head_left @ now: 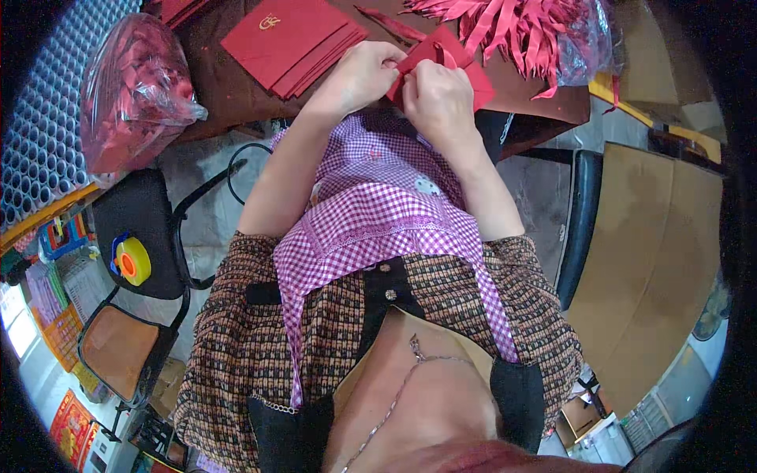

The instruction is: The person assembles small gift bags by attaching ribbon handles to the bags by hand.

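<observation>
- The dark brown worktop (229, 87) runs across the far side of the scene, with the person's forearms reaching out over its near edge.
- A big flat sheet of brown cardboard (654, 260) leans at the right, well apart from the hands.
- A bulging clear plastic bag of red pieces (134, 87) sits at the worktop's left end.
- A heap of loose red ribbons (520, 27) lies at the far right of the worktop, partly inside another clear bag, just beyond the hands.
- A black chair (142, 236) stands to the left on the near side of the worktop; a yellow tape dispenser (132, 258) with an orange centre rests on its seat.
- A stack of flat red envelopes (288, 39) with a gold emblem lies on the worktop, left of the hands and just beside them.
- The red folded paper piece (461, 67) is held up over the worktop's near edge, between the two hands, with the ribbons right behind it.
- The right hand (438, 98) is curled on the piece's near side, its fingers pinching the paper.
- The left hand (363, 71) grips the piece's left edge, fingers clenched on it and touching the right hand.
</observation>
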{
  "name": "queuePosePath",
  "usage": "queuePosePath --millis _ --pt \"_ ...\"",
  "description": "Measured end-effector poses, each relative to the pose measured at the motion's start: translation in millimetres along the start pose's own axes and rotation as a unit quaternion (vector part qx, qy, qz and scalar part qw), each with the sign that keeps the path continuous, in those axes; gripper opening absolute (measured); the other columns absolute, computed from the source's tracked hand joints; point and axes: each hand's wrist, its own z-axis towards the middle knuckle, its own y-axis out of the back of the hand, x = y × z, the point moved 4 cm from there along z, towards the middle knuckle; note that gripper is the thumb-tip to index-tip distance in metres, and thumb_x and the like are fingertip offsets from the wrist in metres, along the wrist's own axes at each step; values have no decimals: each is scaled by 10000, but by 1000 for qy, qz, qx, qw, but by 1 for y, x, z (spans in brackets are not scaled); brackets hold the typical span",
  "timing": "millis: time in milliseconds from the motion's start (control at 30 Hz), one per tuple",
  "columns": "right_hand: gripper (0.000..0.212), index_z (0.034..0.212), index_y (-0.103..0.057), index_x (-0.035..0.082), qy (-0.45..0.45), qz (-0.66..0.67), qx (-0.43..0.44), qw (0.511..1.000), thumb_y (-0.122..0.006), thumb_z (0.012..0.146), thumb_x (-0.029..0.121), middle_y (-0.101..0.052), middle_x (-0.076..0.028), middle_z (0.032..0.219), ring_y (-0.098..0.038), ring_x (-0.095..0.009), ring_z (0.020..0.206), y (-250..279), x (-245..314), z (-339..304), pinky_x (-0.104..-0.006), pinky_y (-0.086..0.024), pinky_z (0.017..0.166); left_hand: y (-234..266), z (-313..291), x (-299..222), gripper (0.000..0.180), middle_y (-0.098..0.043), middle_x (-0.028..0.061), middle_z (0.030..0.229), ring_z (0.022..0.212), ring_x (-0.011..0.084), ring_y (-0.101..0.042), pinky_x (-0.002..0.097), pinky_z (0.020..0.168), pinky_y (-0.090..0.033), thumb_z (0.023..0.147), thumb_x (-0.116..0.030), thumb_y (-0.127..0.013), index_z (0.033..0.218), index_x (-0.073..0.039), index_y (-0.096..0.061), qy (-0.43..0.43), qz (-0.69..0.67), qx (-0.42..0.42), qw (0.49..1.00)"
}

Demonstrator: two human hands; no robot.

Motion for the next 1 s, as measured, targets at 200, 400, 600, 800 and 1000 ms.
queuePosePath --millis 200,400,600,800,1000 --pt "126 717 -545 19 -21 16 -31 999 -620 756 111 -577 -155 618 -590 -317 588 -3 -6 -3 -414 -443 572 -4 1 -6 270 -657 156 878 785 175 -612 297 731 -480 770 -44 -569 1016 54 -626 -3 20 -22 1000" --pt "156 776 -598 5 -132 192 -30 972 -616 808 156 -610 -194 718 -616 -334 661 1 -20 0 -389 -477 596 -2 -3 -12 286 -667 159 908 822 186 -632 302 746 -498 760 -61 -573 1026 27 -634 37 -41 -30 998" --pt "142 855 -563 28 77 -52 -4 996 -597 719 55 -559 -154 731 -530 -348 682 15 2 -9 -436 -405 637 -5 -9 -38 265 -649 202 815 770 289 -657 386 699 -504 636 -62 -589 880 -36 -687 66 -36 12 997" --pt "106 853 -568 -8 48 28 49 997 -574 822 93 -600 -219 774 -569 -396 713 12 -13 1 -467 -432 627 -10 -7 -27 181 -618 245 784 797 374 -624 443 689 -475 615 -58 -606 772 16 -657 -2 -4 -69 998" --pt "231 1055 -581 16 62 68 84 992 -576 846 114 -634 -158 921 -595 -314 880 36 -10 12 -404 -429 755 -7 -10 -28 207 -618 247 798 831 391 -612 455 730 -473 613 -40 -589 799 25 -650 -41 21 -62 997"
